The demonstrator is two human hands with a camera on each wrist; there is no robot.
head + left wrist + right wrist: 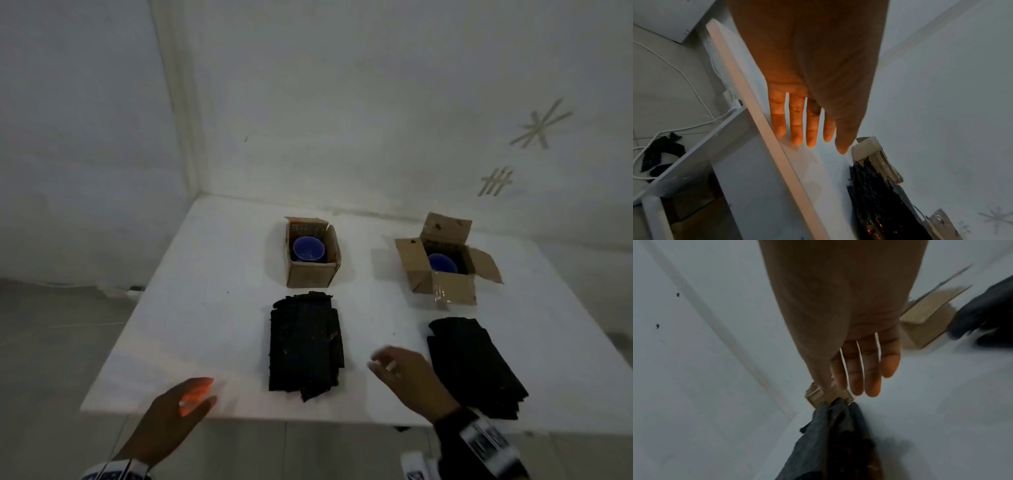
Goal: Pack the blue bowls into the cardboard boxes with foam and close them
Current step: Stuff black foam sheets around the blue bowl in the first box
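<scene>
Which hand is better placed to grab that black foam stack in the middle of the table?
Probably the right hand: it hovers open between the two stacks, just beside the middle foam stack. The left hand sits farther off at the table's near edge.

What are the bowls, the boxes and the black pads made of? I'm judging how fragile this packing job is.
Bowls: glossy blue with a highlight, so glazed ceramic or hard plastic; cannot tell which.
Boxes: brown cardboard, matte, creased flaps; the right one carries shiny clear tape.
Pads: black foam sheets by their ragged, crumbly edges and dull, speckled surface; the right stack looks smoother.
</scene>
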